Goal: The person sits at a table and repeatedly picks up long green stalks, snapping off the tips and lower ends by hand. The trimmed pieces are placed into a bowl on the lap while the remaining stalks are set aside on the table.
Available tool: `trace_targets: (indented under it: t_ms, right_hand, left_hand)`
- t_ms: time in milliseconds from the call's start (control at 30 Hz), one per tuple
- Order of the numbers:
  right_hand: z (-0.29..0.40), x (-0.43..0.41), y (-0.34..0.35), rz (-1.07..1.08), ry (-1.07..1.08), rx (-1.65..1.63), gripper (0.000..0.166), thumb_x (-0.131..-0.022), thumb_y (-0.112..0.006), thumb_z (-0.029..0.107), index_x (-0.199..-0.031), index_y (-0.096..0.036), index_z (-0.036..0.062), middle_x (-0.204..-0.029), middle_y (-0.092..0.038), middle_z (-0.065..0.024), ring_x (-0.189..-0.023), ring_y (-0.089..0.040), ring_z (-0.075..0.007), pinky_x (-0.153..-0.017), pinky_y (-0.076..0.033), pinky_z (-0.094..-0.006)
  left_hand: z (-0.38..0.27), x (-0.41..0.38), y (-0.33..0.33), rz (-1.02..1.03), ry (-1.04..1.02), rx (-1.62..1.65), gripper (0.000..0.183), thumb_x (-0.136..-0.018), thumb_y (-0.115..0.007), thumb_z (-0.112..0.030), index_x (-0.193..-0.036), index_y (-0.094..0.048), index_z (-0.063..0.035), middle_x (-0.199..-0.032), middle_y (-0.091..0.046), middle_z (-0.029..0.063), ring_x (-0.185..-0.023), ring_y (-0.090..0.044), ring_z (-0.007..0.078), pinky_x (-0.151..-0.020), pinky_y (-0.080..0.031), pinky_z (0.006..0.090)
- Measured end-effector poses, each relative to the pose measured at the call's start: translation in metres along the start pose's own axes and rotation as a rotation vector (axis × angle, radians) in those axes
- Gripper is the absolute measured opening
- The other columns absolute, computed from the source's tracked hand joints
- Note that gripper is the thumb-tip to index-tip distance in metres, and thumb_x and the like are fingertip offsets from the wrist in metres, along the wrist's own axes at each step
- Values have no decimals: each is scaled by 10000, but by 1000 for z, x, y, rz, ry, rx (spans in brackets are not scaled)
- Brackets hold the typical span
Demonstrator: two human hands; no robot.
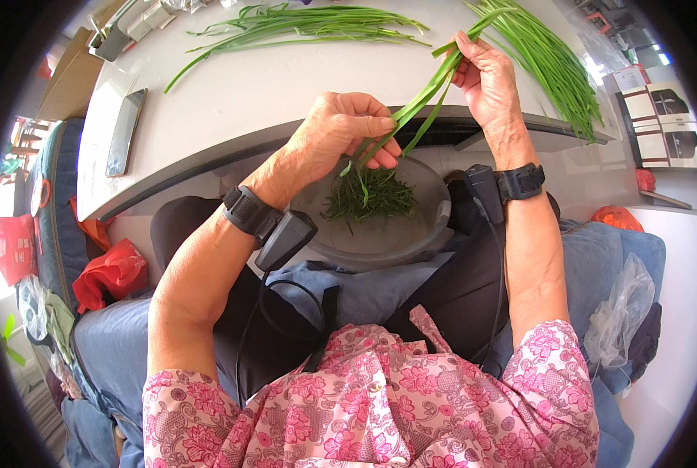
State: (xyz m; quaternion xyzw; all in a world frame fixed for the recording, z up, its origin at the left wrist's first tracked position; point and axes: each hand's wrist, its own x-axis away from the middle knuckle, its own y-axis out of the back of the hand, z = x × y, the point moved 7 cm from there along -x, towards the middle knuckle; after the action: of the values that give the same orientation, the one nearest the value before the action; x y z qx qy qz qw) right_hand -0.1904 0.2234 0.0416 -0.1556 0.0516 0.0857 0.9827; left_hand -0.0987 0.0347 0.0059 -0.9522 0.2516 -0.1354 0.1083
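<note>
A few long flat chive leaves [421, 100] stretch between my two hands over the table's front edge. My right hand [484, 75] pinches them near their upper end. Lower down, the thumb and fingers of my left hand [354, 126] grip the other end, where some leaf tips droop. Beneath my left hand a round grey basin [383, 248] sits between my knees, with a dark green heap of chive scraps [370, 196] in it. One bundle of chives [535, 61] lies on the table right of my right hand; a looser bunch [301, 26] lies at the back.
A smartphone [126, 133] rests on the left of the white table [231, 99]. A grey holder [111, 41] stands at the back left corner. Beside me on the blue sofa [114, 345] are a red bag [111, 274] at left and a clear plastic bag [620, 316] at right.
</note>
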Motion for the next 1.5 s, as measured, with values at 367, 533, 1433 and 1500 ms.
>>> trace_targets:
  t_ms: [367,533,1433,1500]
  right_hand:
    - [-3,1,-2,8,-31,34,178,-932,-610,197,-971,-649,28,-828,-657,-29,-700,-610,-113,-643,-496,-243]
    - [-4,3,-8,11,-52,28,171,-923,-619,199,-971,-651,38,-830,-658,-21,-702,-612,-107,-643,-500,-243]
    - [-11,2,-15,45,-57,24,182,-896,-663,191,-959,-659,20,-812,-667,-34,-668,-626,-103,-598,-531,-232]
    - [-11,2,-16,48,-59,29,183,-896,-664,191,-960,-657,20,-812,-667,-34,-672,-628,-105,-601,-532,-233]
  left_hand:
    - [-3,0,-1,-13,-15,52,230,-929,-545,-112,-1050,-609,73,-861,-692,177,-713,-692,198,-643,-544,266]
    - [-4,-1,-1,-18,-25,68,218,-936,-569,-154,-987,-625,51,-866,-692,171,-720,-691,193,-645,-527,245]
    - [-8,1,2,-67,-41,-70,215,-907,-556,-128,-968,-605,72,-738,-673,158,-607,-678,192,-536,-528,255]
    - [-9,1,2,-78,-48,-87,213,-898,-546,-128,-948,-611,69,-724,-670,151,-587,-669,186,-521,-518,256]
